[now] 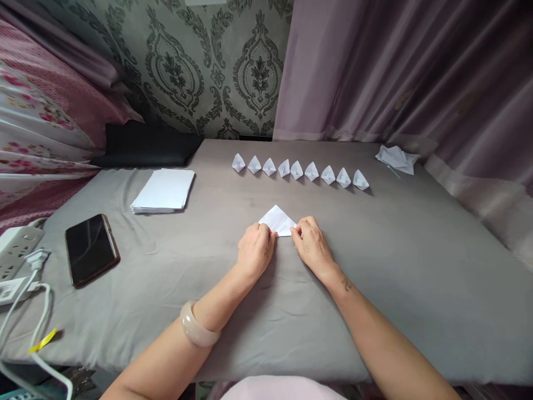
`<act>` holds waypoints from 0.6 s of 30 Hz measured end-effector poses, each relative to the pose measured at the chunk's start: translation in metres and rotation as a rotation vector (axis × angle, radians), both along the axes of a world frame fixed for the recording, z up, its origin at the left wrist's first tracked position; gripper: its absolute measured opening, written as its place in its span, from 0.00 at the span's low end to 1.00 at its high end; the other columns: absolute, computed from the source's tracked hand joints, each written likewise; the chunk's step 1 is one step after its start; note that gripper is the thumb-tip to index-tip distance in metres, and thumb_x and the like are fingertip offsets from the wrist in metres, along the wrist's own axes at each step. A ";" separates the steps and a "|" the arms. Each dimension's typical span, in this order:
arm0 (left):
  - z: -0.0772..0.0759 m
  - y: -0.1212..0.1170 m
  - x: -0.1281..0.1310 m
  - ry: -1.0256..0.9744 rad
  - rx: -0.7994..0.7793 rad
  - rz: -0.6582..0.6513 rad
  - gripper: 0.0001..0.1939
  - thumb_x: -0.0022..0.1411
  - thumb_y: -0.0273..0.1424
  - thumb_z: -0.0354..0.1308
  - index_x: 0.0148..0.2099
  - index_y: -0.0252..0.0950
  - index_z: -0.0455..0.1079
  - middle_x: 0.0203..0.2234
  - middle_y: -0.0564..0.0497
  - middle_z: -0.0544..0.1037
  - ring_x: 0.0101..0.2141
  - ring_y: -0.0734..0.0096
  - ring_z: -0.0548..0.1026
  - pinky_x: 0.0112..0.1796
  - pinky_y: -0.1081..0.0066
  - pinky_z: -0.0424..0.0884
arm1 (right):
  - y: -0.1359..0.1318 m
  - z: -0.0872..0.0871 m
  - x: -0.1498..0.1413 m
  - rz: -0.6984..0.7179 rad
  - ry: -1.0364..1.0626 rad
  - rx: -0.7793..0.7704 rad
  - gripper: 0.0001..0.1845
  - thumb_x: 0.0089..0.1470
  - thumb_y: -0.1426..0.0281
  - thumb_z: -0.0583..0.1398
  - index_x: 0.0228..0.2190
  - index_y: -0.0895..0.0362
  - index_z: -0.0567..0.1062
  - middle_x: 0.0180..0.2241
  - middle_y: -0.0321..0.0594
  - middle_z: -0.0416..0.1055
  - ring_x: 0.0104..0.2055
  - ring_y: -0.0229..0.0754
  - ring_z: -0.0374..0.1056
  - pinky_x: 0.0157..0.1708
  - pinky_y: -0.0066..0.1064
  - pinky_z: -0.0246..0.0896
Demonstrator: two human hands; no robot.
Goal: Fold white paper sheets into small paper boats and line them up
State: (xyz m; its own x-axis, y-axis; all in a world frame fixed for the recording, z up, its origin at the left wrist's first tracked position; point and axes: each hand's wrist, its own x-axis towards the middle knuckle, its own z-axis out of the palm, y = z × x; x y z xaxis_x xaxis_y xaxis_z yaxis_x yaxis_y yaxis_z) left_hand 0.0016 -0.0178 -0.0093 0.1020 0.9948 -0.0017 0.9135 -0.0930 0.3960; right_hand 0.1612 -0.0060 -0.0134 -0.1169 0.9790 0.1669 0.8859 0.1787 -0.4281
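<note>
A small white sheet of paper (278, 219), folded into a triangle with its point away from me, is between my hands. My left hand (256, 247) is closed on its left corner, the fingers curled and partly hiding the near edge. At the opposite corner, my right hand (311, 244) pinches the paper between thumb and fingers. Beyond it stands a row of several folded paper boats (296, 170), all white and spaced out sideways. A pale bangle (197, 326) circles my left wrist.
To the left lie a stack of white paper (164, 190), a black phone (90, 249) and a white power strip (16, 250) with cables. Black folded cloth (150, 145) rests at the back left. Loose folded papers (397, 158) lie at the back right, near the curtain (375, 66).
</note>
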 end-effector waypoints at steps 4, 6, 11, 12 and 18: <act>-0.001 0.004 -0.001 0.082 0.140 -0.160 0.10 0.68 0.28 0.42 0.41 0.36 0.65 0.36 0.45 0.71 0.36 0.61 0.65 0.36 0.65 0.63 | 0.001 -0.001 0.003 -0.008 0.021 0.016 0.08 0.60 0.68 0.53 0.29 0.57 0.68 0.36 0.44 0.66 0.33 0.41 0.67 0.35 0.31 0.61; -0.001 0.007 -0.003 0.104 0.191 -0.307 0.13 0.67 0.23 0.41 0.43 0.37 0.67 0.37 0.45 0.71 0.37 0.61 0.65 0.40 0.64 0.64 | 0.002 -0.003 0.006 -0.011 0.036 0.018 0.08 0.60 0.68 0.53 0.30 0.57 0.68 0.36 0.44 0.66 0.33 0.42 0.67 0.36 0.32 0.62; 0.001 0.010 -0.008 0.075 0.184 -0.461 0.20 0.65 0.20 0.41 0.48 0.39 0.71 0.39 0.45 0.72 0.39 0.62 0.65 0.40 0.66 0.66 | -0.003 -0.002 0.012 -0.080 0.111 0.124 0.09 0.59 0.73 0.50 0.35 0.57 0.71 0.37 0.46 0.69 0.39 0.44 0.68 0.41 0.35 0.63; 0.002 0.010 -0.008 0.070 0.178 -0.458 0.20 0.64 0.20 0.41 0.48 0.40 0.71 0.40 0.45 0.72 0.39 0.62 0.65 0.39 0.66 0.66 | -0.006 0.000 0.010 -0.081 0.127 0.173 0.12 0.59 0.75 0.49 0.37 0.57 0.71 0.39 0.47 0.70 0.41 0.45 0.68 0.44 0.36 0.63; 0.005 0.007 -0.008 0.031 0.135 -0.398 0.19 0.63 0.20 0.44 0.44 0.41 0.74 0.41 0.46 0.72 0.38 0.64 0.66 0.37 0.68 0.66 | -0.036 0.008 -0.018 0.196 0.092 0.109 0.21 0.60 0.78 0.45 0.51 0.58 0.68 0.49 0.48 0.70 0.52 0.44 0.66 0.50 0.36 0.64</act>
State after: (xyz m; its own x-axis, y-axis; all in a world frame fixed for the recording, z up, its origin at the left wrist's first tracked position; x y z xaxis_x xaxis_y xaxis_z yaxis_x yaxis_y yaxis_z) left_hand -0.0065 -0.0105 -0.0039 0.4803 0.8693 0.1167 0.8072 -0.4902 0.3288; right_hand 0.1431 -0.0415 -0.0053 -0.2824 0.9146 0.2894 0.7876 0.3933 -0.4744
